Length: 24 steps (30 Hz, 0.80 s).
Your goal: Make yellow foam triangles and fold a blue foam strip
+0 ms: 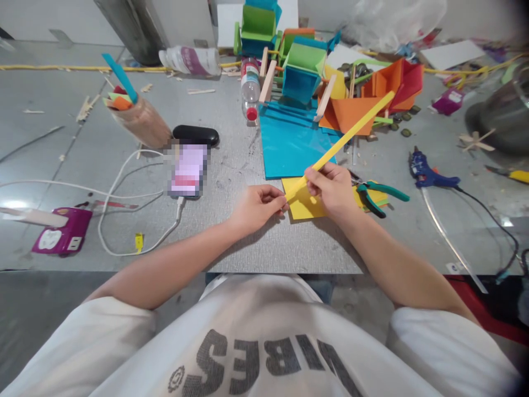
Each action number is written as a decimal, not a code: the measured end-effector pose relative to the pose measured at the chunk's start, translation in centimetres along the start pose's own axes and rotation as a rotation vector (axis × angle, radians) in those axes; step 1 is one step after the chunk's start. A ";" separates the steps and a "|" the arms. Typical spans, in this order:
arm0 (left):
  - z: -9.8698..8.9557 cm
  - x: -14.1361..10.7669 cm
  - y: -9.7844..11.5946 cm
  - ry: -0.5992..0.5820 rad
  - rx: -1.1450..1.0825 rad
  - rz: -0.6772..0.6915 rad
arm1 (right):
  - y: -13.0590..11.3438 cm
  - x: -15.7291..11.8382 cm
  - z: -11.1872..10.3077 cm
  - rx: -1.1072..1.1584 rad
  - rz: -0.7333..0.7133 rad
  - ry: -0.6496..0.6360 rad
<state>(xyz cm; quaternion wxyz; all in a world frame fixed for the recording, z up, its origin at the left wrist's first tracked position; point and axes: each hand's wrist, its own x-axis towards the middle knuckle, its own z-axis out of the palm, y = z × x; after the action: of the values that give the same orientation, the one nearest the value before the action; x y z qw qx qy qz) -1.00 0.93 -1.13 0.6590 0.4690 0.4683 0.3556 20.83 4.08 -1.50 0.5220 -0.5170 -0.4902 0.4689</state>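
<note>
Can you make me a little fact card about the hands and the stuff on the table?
Left hand: pinching the near end of a yellow strip
Right hand: holding the strip farther up
Under right hand: yellow sheet
Farther back: blue sheet
Right side: green-handled pliers, blue glue gun
Left side: phone, purple plug block

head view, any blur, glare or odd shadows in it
In the head view, the phone is hidden by coarse square blocks; a small bright glare spot sits on the table toward the right edge; a soft shadow falls beside the right forearm; the upper right corner darkens; the yellow strip and both hands look fairly sharp.
</note>
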 end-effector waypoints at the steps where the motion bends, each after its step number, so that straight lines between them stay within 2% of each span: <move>1: 0.0 0.0 0.0 -0.014 0.000 -0.020 | 0.0 -0.4 0.4 -0.018 0.027 -0.036; 4: 0.1 -0.1 0.2 -0.047 0.009 -0.061 | -0.2 -1.6 1.3 -0.042 0.078 -0.130; 6: 0.1 -0.1 0.3 -0.062 0.031 -0.071 | -0.3 -2.0 1.5 -0.056 0.092 -0.148; 17: -0.2 -0.7 0.2 -0.134 0.153 -0.034 | -0.5 0.6 -0.7 0.090 0.094 -0.020; 20: -0.1 -0.6 0.1 -0.168 0.086 -0.054 | -0.3 -0.1 0.0 0.076 0.112 -0.036; 24: 0.0 -0.4 0.1 -0.199 -0.019 -0.084 | -0.4 -1.9 1.6 0.044 0.164 -0.120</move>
<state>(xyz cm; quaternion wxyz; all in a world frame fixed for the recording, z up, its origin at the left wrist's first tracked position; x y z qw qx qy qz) -1.14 0.58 -0.90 0.7208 0.4760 0.4163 0.2837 19.11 2.28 -1.14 0.4629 -0.5146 -0.4663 0.5509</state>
